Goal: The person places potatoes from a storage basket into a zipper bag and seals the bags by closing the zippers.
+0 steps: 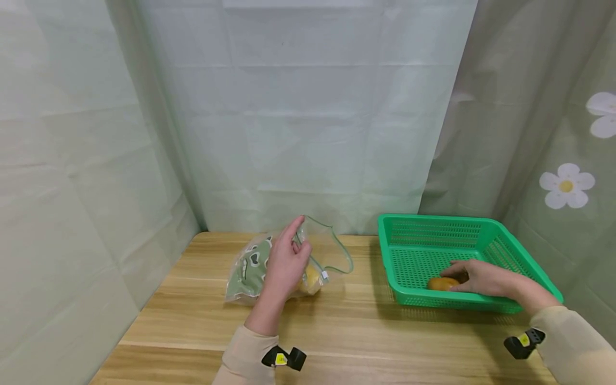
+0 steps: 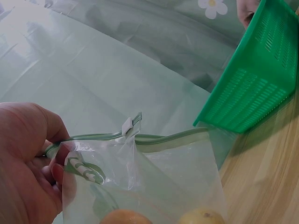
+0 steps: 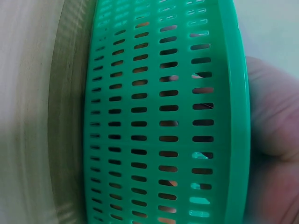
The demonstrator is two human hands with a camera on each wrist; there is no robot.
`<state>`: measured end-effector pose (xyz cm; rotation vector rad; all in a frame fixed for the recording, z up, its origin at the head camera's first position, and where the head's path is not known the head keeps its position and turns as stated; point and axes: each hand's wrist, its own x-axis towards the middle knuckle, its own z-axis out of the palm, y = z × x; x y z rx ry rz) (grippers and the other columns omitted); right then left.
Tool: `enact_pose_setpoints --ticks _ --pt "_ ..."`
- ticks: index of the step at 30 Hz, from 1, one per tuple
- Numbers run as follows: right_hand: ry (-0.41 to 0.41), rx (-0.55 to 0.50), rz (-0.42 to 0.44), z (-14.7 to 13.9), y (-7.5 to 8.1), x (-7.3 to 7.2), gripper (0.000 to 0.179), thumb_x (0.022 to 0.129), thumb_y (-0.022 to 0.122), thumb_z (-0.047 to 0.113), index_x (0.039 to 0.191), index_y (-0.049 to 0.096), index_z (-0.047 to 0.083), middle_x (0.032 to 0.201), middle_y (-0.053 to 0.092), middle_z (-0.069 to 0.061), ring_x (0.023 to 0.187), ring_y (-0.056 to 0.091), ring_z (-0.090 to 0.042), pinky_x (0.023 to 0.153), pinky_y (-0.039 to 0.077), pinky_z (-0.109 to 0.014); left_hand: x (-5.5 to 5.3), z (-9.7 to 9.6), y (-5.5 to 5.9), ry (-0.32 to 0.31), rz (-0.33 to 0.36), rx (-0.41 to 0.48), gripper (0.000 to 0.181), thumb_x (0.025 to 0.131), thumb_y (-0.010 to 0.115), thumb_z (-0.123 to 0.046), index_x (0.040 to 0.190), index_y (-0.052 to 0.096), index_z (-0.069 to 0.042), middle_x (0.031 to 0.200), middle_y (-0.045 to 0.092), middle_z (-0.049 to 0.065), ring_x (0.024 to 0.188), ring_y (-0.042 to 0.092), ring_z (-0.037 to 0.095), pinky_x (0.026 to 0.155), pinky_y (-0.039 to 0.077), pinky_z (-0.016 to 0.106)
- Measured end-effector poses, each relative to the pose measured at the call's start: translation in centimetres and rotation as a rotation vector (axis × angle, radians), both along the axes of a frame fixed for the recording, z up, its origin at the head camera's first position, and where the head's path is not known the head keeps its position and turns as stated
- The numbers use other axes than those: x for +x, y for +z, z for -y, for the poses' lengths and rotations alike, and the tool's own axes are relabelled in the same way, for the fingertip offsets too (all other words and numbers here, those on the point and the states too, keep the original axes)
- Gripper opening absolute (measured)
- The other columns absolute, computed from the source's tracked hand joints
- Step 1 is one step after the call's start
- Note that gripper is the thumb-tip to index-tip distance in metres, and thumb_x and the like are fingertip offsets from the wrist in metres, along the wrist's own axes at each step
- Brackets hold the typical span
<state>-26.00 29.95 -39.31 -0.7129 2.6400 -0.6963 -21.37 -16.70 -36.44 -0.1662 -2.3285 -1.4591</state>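
My left hand (image 1: 287, 262) pinches the rim of a clear slider zip bag (image 2: 173, 163) with green edging and a printed green cartoon face. The bag's mouth gapes toward the right, and its white slider (image 2: 127, 126) sits on the zip. Inside the bag lie an orange rounded thing (image 2: 125, 217) and a yellow rounded thing (image 1: 312, 277). My right hand (image 1: 486, 278) reaches over the near wall of a green plastic basket (image 1: 392, 267). Its fingers and thumb curl round an orange-brown rounded thing (image 1: 440, 284) on the basket floor. In the right wrist view the basket wall hides most of that grip.
Bag and basket both stand on a wooden table (image 1: 346, 331), the bag left of the basket with a strip of tabletop between. Pale curtains (image 1: 298, 133) close off the back and both sides, right behind the table's far edge.
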Motion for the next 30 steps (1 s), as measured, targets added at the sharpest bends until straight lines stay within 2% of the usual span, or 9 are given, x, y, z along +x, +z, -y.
enact_pose_setpoints --ticks 1,6,8,12,17,20,24,30 --pt "0.0 -0.007 0.0 0.0 0.0 0.0 0.047 0.102 0.081 0.028 0.137 0.074 -0.002 0.153 0.047 -0.046 0.141 0.042 -0.069 0.107 0.049 -0.072 0.0 0.0 0.0 -0.001 0.0 0.001 0.068 0.098 0.061 -0.005 0.164 0.054 -0.016 0.151 0.06 0.013 0.053 0.041 0.007 0.047 0.035 0.024" --pt "-0.014 -0.063 0.0 0.2 0.1 0.0 0.054 0.104 0.079 0.03 0.143 0.069 -0.006 0.142 0.067 -0.028 0.129 0.064 -0.048 0.097 0.06 -0.046 0.0 0.0 0.0 -0.002 0.001 0.001 0.068 0.098 0.062 -0.005 0.164 0.054 -0.017 0.152 0.059 0.013 0.052 0.04 0.006 0.047 0.035 0.024" --pt "-0.032 -0.089 -0.01 0.4 0.1 0.1 0.057 0.105 0.078 0.031 0.146 0.067 -0.006 0.14 0.07 -0.022 0.126 0.067 -0.045 0.094 0.06 -0.042 0.0 0.0 -0.1 0.0 0.001 -0.001 0.068 0.098 0.062 -0.006 0.164 0.055 -0.017 0.152 0.06 0.013 0.052 0.04 0.007 0.047 0.035 0.024" --pt "-0.098 -0.149 -0.05 1.2 0.5 0.4 0.062 0.105 0.078 0.035 0.151 0.063 -0.003 0.144 0.067 -0.024 0.125 0.068 -0.044 0.092 0.061 -0.044 0.0 0.0 -0.1 0.002 0.004 -0.003 0.068 0.098 0.062 -0.006 0.164 0.055 -0.017 0.152 0.06 0.012 0.053 0.041 0.006 0.047 0.035 0.024" --pt "-0.148 -0.211 -0.144 2.5 1.4 0.6 0.064 0.104 0.079 0.033 0.153 0.061 -0.003 0.142 0.067 -0.024 0.116 0.069 -0.03 0.083 0.057 -0.029 0.0 0.0 -0.1 -0.001 0.003 -0.002 0.068 0.098 0.062 -0.006 0.164 0.055 -0.017 0.151 0.06 0.012 0.052 0.041 0.007 0.047 0.035 0.025" --pt "-0.173 -0.226 -0.182 3.3 1.9 0.7 0.064 0.104 0.079 0.033 0.154 0.061 -0.001 0.139 0.069 -0.021 0.118 0.071 -0.032 0.083 0.056 -0.027 0.0 0.1 -0.1 -0.005 0.002 -0.001 0.067 0.098 0.061 -0.006 0.164 0.054 -0.016 0.151 0.06 0.013 0.053 0.041 0.008 0.047 0.035 0.025" --pt "-0.189 -0.265 -0.17 4.4 2.4 0.9 0.065 0.104 0.079 0.033 0.157 0.059 0.002 0.143 0.066 -0.022 0.121 0.073 -0.039 0.085 0.059 -0.028 0.0 0.1 -0.1 -0.006 0.006 0.0 0.067 0.098 0.061 -0.007 0.164 0.054 -0.016 0.152 0.059 0.012 0.054 0.041 0.011 0.046 0.034 0.024" --pt "-0.19 -0.323 -0.16 6.4 3.3 1.3 0.067 0.104 0.079 0.035 0.16 0.057 0.005 0.144 0.066 -0.021 0.121 0.073 -0.038 0.086 0.061 -0.03 -0.1 0.1 -0.1 -0.004 0.013 -0.002 0.067 0.099 0.06 -0.008 0.165 0.053 -0.018 0.153 0.058 0.01 0.054 0.041 0.012 0.046 0.034 0.023"
